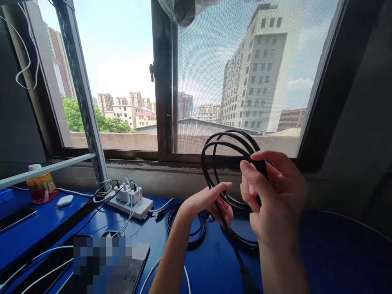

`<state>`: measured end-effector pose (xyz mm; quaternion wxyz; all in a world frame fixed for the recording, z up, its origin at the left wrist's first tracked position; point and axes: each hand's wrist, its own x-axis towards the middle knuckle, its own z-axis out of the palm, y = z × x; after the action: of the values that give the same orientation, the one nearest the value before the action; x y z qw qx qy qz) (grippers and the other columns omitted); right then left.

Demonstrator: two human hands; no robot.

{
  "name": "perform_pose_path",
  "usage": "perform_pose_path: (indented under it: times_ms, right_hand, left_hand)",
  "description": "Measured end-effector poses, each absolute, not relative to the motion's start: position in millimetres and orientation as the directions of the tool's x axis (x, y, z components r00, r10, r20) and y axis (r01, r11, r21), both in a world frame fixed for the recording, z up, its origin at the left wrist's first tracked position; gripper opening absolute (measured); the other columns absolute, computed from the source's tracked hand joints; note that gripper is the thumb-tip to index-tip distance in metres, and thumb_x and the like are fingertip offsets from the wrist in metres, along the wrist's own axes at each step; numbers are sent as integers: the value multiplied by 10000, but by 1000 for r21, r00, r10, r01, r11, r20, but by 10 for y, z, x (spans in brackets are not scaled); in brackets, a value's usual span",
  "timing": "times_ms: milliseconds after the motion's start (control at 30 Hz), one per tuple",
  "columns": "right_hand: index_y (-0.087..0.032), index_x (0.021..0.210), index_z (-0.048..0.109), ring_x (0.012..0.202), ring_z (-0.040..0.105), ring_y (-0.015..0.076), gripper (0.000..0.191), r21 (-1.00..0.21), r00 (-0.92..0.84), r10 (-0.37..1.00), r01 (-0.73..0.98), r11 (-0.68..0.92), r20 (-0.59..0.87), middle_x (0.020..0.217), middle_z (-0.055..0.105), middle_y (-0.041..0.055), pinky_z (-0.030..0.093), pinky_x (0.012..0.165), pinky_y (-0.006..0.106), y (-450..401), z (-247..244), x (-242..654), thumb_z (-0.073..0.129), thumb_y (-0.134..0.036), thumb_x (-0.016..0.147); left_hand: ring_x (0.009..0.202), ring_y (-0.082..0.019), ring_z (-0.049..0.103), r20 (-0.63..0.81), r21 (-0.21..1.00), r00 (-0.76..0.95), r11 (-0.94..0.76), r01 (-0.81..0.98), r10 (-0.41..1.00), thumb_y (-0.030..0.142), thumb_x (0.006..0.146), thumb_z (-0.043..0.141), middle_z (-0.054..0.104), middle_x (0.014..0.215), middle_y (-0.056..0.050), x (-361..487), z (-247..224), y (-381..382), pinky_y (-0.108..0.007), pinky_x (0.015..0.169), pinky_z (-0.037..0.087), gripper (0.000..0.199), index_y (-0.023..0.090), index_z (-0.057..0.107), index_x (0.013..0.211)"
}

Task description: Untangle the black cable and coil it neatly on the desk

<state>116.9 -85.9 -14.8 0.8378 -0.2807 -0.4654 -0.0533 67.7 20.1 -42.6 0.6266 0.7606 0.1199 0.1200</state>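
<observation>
In front of the window I hold a coiled black cable [206, 161] above the blue table. My right hand [272, 192] is closed around the gathered loops, thumb and fingertips pinching them on the right side. Lower and to the left, my left hand [211, 202] has its thumb stretched out to the right and its fingers curled beneath. The cable runs through this hand, and its lower end hangs down toward the table's front. Its fingers are partly hidden behind the cable. Behind my left wrist, a second coiled black cable [196, 246] lies on the table.
A white power strip [142, 209] with chargers and wires stands left of the coils. Nearer lies a dark flat box [141, 257], partly pixelated. A bottle [43, 190], a white case [65, 201] and a phone [16, 220] lie left, by a metal post [82, 90].
</observation>
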Motion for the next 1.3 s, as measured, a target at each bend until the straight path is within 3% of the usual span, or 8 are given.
perform_pose_path:
  times_ms: [100,267,400,533,667,800,1000,1300]
  right_hand:
    - [-228,676,609,285,258,21,106,-364,452,183,355,861,873,421,348,-102,152,295,174,-854,-173,1151,640,-146,736]
    - [-249,779,601,268,222,25,128,-321,415,171,323,891,894,418,334,-116,133,291,188,-897,-222,1180,663,-142,743]
    - [-282,926,564,269,226,36,214,-313,428,199,216,925,882,414,340,-127,126,310,201,-880,-220,1216,619,-156,761]
    - [-269,1002,472,282,231,47,374,-373,617,257,65,925,744,404,338,-145,96,342,212,-782,-143,1269,626,-229,663]
    - [-236,1087,455,331,304,44,576,-498,757,307,28,867,577,486,420,-132,190,345,181,-674,-105,1363,649,-287,547]
    - [-223,1156,475,339,352,30,637,-605,736,269,232,762,621,633,524,-97,308,334,188,-649,-146,1456,687,-320,563]
    - [-233,1086,610,340,377,41,532,-589,568,288,465,661,771,720,594,-45,297,269,193,-703,-203,1518,775,-342,592]
    - [-208,1050,695,357,303,24,361,-553,582,217,493,672,783,674,628,1,212,319,179,-713,-230,1550,643,-438,777]
  left_hand:
    - [570,-157,637,60,990,974,-138,-30,218,562,842,426,640,528,-52,641,-475,223,-221,527,461,553,178,692,547]
    - [585,-136,603,196,980,948,-12,-199,250,408,839,474,637,566,-49,633,-526,218,-231,628,479,426,161,682,561]
    - [702,-127,642,399,895,856,65,-442,328,313,754,601,688,715,-6,732,-483,212,-198,675,486,142,192,672,732]
    - [736,-196,689,502,750,711,162,-642,493,355,679,736,717,815,-33,782,-414,235,-298,724,527,332,194,580,924]
    - [669,-190,685,566,656,577,101,-748,589,385,704,751,601,583,50,728,-344,229,-306,733,519,397,193,530,973]
    - [482,-107,556,631,637,439,-104,-764,639,484,740,709,403,456,104,672,-316,250,-210,546,439,412,184,554,975]
    - [406,-63,374,697,667,331,-405,-625,636,542,696,708,387,460,89,571,-295,301,-201,407,297,407,176,568,810]
    - [337,-27,229,615,755,534,-235,-612,580,550,642,758,313,428,112,485,-257,224,-173,338,124,475,174,584,874]
